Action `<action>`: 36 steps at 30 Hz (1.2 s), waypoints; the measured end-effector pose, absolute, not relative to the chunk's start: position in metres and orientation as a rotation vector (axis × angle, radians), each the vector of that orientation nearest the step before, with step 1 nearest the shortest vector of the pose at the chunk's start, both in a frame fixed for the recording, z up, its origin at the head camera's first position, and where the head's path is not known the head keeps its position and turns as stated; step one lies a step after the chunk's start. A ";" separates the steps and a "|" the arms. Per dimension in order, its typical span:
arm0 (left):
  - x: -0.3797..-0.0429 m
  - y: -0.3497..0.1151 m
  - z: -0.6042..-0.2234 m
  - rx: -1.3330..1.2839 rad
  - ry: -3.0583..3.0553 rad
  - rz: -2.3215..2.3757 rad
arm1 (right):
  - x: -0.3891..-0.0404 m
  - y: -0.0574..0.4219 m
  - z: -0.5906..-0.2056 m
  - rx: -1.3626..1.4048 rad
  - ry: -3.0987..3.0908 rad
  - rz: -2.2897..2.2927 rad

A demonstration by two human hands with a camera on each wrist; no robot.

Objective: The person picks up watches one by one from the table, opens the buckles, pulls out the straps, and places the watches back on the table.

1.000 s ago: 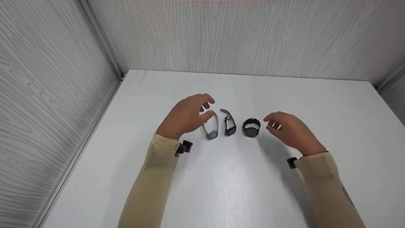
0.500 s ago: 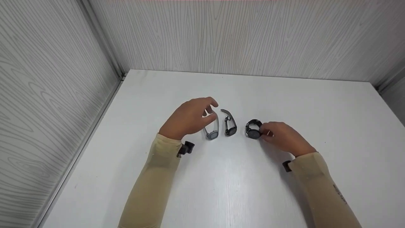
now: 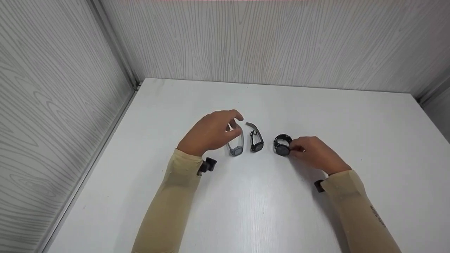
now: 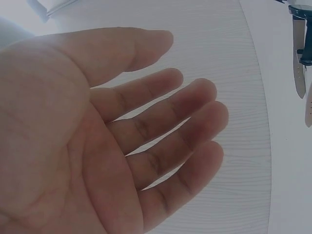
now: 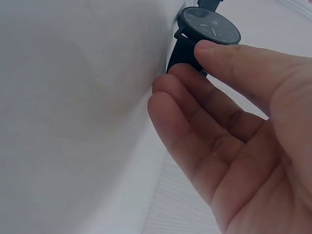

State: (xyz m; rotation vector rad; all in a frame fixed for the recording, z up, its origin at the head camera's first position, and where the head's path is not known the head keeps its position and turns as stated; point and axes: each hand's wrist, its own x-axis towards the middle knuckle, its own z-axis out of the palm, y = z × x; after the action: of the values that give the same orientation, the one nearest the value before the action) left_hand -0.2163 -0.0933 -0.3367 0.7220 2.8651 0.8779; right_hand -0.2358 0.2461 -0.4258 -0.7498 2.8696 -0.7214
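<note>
Three wristwatches are lined up on the white table. My right hand pinches the round black watch at its right side. In the right wrist view, the thumb lies against the rim of the watch and a fingertip against its strap. Over the grey watch hovers my left hand, fingers loosely bent and holding nothing; it hides part of that strap. Between the two hands lies a small dark watch, its strap end pointing away. The left wrist view shows the bare palm.
The white table ends at a pale wood-grain wall behind. Another such wall stands along the left. Both forearms wear tan sleeves, with a small black mount at the left wrist.
My right hand has moved left and down to the black watch and taken hold of it; the watch has shifted slightly right and turned. My left hand has drifted slightly right and down.
</note>
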 end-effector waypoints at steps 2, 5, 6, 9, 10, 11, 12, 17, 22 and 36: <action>-0.217 -0.093 -0.337 0.719 2.857 0.879 | -0.235 0.247 -0.426 -0.757 2.873 -0.712; -0.218 -0.093 -0.337 0.720 2.852 0.876 | -0.235 0.247 -0.426 -0.749 2.887 -0.696; -0.218 -0.093 -0.338 0.725 2.852 0.873 | -0.235 0.248 -0.425 -0.742 2.891 -0.695; -0.218 -0.092 -0.338 0.729 2.852 0.864 | -0.235 0.250 -0.424 -0.704 2.902 -0.713; -0.218 -0.092 -0.338 0.727 2.852 0.864 | -0.235 0.250 -0.423 -0.693 2.906 -0.724; -0.218 -0.092 -0.339 0.726 2.853 0.861 | -0.235 0.251 -0.422 -0.685 2.912 -0.737; -0.218 -0.091 -0.339 0.726 2.854 0.858 | -0.235 0.252 -0.420 -0.674 2.920 -0.750; -0.221 -0.090 -0.341 0.726 2.848 0.864 | -0.230 0.251 -0.404 -0.669 2.997 -0.858; -0.222 -0.091 -0.342 0.744 2.845 0.860 | -0.219 0.245 -0.385 -0.866 3.146 -0.987; -0.225 -0.086 -0.343 0.817 2.832 0.934 | -0.201 0.225 -0.364 -1.533 3.228 -1.022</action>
State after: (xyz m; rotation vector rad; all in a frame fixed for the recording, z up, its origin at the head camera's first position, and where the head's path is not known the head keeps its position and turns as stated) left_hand -0.2245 -0.0856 -0.3434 0.8174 2.8315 0.9344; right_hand -0.2013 0.2252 -0.3640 -1.5334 3.2277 -1.0217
